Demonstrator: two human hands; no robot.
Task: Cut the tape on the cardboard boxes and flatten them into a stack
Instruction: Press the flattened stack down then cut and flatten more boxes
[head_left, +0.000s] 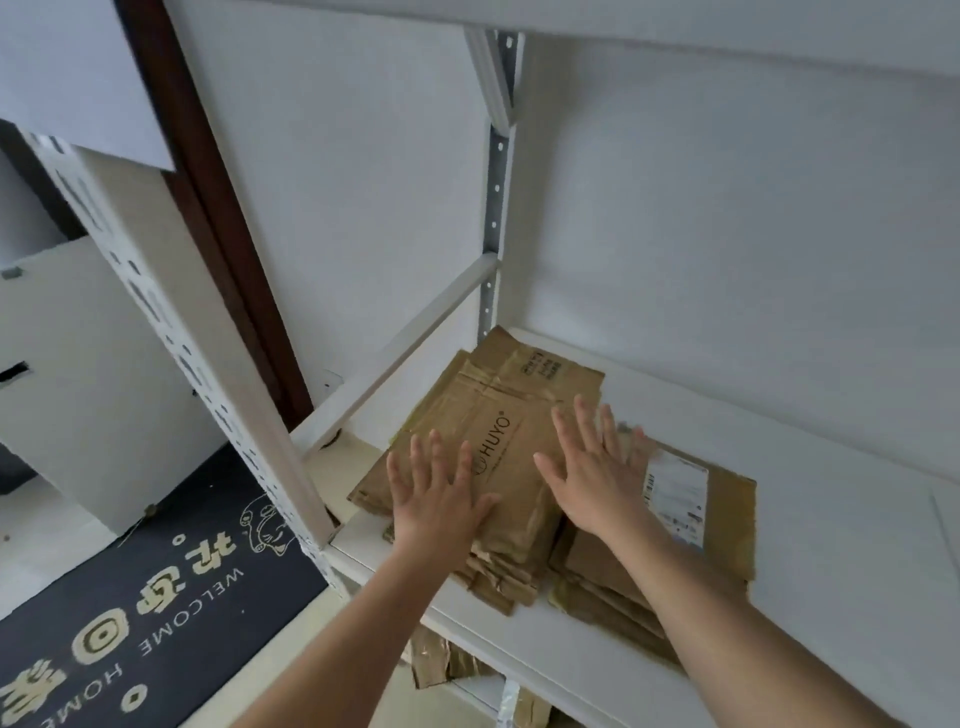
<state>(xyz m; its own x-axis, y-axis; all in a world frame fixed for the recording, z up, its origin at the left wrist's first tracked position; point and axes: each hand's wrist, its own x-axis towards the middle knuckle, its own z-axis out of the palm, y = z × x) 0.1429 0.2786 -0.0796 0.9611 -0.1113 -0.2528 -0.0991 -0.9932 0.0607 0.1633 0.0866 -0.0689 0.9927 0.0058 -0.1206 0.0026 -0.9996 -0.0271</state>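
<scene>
A stack of flattened brown cardboard boxes lies on a white shelf board. The top sheet bears the print "HUYO". A wider flattened box with a white shipping label sticks out to the right under the stack. My left hand lies flat on the near left part of the top sheet, fingers straight and spread. My right hand lies flat on the right side of the stack, fingers spread, partly over the labelled box. No cutting tool is in view.
The shelf sits in a white metal rack with a slotted upright on the left and another upright at the back. More cardboard shows on a lower level. A dark welcome doormat lies on the floor at the left.
</scene>
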